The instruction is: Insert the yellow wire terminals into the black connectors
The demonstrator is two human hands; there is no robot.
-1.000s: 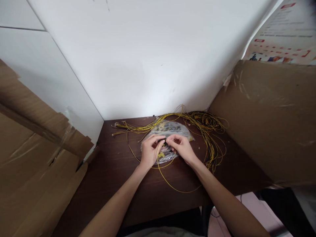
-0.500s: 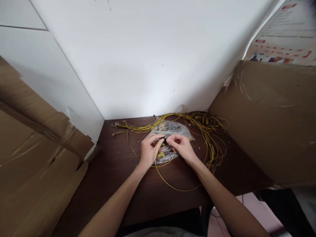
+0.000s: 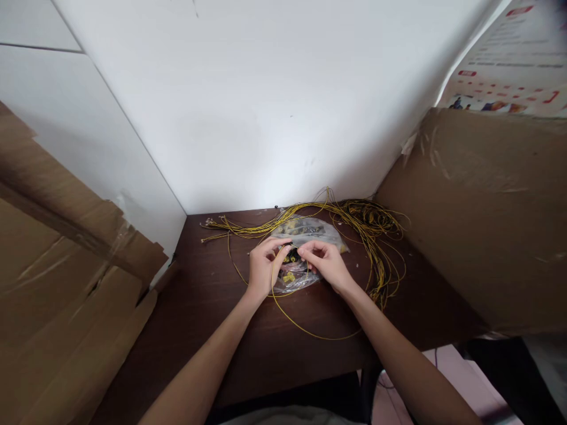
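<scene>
Over a clear plastic bag (image 3: 330,234) of small yellow and black parts, my two hands work close together. Between its thumb and fingertips my left hand (image 3: 264,264) pinches a small black piece (image 3: 287,243). My right hand (image 3: 325,261) pinches a thin yellow wire near that piece; whether its tip sits inside the piece is too small to tell. A loop of yellow wire (image 3: 305,332) hangs below the hands and curves under my right forearm. Yellow parts (image 3: 289,277) show in the bag's open mouth.
A bundle of yellow and black wires (image 3: 370,227) lies behind and right of the bag on the dark brown table (image 3: 199,330). Its connector ends (image 3: 212,223) reach left. Cardboard (image 3: 491,224) stands at the right, more cardboard (image 3: 66,283) at the left, a white wall (image 3: 266,106) behind.
My left hand has moved slightly left with the black piece, widening the small gap to my right hand. The hanging wire loop has shifted a little left too.
</scene>
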